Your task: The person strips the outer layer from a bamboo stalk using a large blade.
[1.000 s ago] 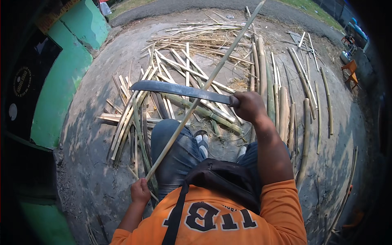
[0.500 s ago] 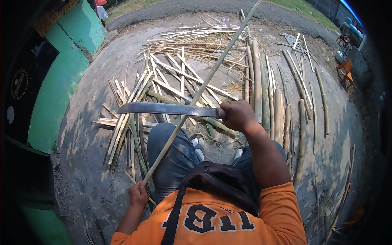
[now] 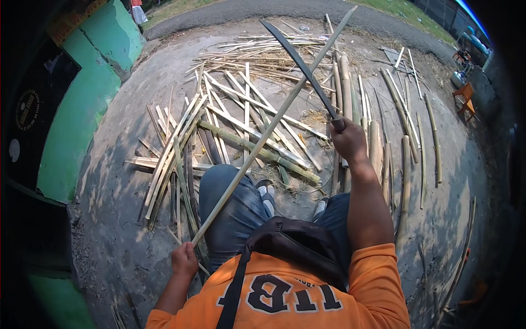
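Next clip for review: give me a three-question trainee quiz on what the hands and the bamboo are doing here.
1. Multiple choice: the right hand grips
A) a hammer
B) a long dark blade
C) a saw

2. True or false: the left hand holds the near end of a long bamboo strip that slants up and away over the pile of split bamboo.

3. Short answer: does the blade's edge rest on the strip, or is the blade raised?

Key:
1. B
2. True
3. Raised, its tip pointing up and to the left; it crosses the strip in the picture, but contact cannot be told.
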Demonstrator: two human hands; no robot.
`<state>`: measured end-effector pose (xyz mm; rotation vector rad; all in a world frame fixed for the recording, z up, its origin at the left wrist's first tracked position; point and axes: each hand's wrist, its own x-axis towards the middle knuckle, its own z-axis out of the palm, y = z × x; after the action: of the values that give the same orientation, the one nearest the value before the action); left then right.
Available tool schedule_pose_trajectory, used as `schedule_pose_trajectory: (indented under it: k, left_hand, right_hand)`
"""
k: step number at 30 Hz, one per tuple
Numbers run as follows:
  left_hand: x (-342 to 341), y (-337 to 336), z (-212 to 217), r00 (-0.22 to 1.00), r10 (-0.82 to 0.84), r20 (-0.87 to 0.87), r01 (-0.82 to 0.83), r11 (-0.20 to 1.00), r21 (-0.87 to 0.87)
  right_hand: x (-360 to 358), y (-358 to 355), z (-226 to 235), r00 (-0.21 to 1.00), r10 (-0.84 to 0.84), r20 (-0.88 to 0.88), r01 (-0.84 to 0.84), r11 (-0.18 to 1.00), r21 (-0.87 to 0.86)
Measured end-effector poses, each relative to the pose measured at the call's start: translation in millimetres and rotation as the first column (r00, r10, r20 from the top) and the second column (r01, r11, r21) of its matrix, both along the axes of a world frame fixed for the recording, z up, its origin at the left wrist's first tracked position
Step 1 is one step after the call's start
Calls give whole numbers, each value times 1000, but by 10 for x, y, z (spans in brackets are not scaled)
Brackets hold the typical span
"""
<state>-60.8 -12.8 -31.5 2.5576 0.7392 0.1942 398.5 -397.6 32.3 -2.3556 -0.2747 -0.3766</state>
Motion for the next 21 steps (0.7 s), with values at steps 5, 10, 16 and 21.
schedule_pose_trajectory:
  k: [5, 10, 16, 21]
  left_hand:
    - [2, -34, -96, 1000, -4, 24, 4, 1000, -16]
    - [4, -42, -71, 999, -10, 44, 9, 1000, 9]
    - [18, -47, 7, 1000, 29, -10, -29, 1000, 6]
    - [32, -55, 78, 999, 32, -19, -31, 998, 47]
  right_hand:
    - [-235, 269, 49, 957, 268, 113, -261, 962, -75]
    - [-418, 493, 144, 828, 520, 209, -459, 844, -279]
    - [-174, 312, 53, 933, 305, 191, -256, 936, -243]
    - [99, -11, -82, 998, -62, -17, 62, 998, -27]
